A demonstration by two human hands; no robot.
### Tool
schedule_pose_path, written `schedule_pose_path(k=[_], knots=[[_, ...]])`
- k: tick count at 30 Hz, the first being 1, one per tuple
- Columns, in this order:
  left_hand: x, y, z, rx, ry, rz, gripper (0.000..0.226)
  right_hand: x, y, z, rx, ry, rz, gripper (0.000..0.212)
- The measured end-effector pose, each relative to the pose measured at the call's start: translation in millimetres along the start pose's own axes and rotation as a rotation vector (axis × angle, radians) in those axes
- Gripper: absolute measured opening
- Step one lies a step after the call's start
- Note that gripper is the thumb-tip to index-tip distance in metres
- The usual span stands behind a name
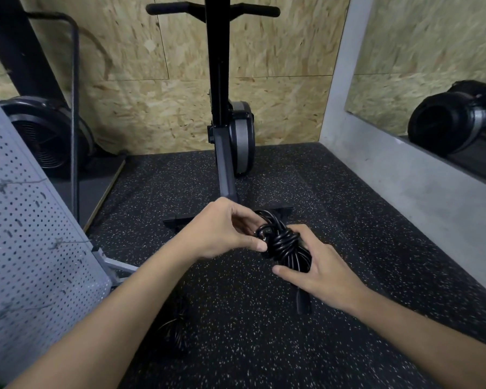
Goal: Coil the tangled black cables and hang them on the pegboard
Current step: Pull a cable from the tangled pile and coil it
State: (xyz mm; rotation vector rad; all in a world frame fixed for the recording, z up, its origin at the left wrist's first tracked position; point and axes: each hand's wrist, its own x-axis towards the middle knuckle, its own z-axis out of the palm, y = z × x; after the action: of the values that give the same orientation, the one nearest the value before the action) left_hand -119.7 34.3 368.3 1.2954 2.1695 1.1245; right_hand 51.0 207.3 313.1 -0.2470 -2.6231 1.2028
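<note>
A black cable [285, 244] is wound into a tight bundle, with several turns wrapped round its middle. My right hand [324, 272] grips the lower part of the bundle from the right. My left hand [225, 228] pinches the cable's upper end beside the wrapped turns. A black strap or plug end hangs below my right hand. A second dark cable pile [173, 332] lies on the floor under my left forearm, partly hidden. The grey pegboard [26, 248] leans at the left, with a few hooks on it.
A black rowing machine [230, 141] stands upright straight ahead against the chipboard wall. Another fan-wheel machine [45, 133] sits at the far left. A mirror [432, 80] and a grey ledge run along the right. The floor is speckled black rubber.
</note>
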Motion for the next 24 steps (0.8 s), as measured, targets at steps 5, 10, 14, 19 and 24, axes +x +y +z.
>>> schedule_pose_path(k=[5,10,14,19,24], knots=[[1.1,-11.3,6.1,-0.134,0.048,-0.026,0.013,1.3,-1.3,2.3,0.009,-0.007,-0.013,0.058],[2.8,-10.4,13.8,-0.237,0.119,-0.117,0.019,1.2,-3.0,2.2,0.028,-0.009,-0.029,0.057],[4.7,-12.8,19.5,-0.226,0.249,-0.146,0.022,-0.3,-6.5,8.4,0.051,-0.010,-0.025,0.054],[-3.9,-8.4,29.4,-0.039,0.340,-0.040,0.006,4.6,-4.8,10.5,0.165,0.066,0.091,0.050],[-6.5,-5.0,42.3,-0.010,0.366,0.085,0.020,4.8,-3.0,10.5,0.241,0.110,0.149,0.045]])
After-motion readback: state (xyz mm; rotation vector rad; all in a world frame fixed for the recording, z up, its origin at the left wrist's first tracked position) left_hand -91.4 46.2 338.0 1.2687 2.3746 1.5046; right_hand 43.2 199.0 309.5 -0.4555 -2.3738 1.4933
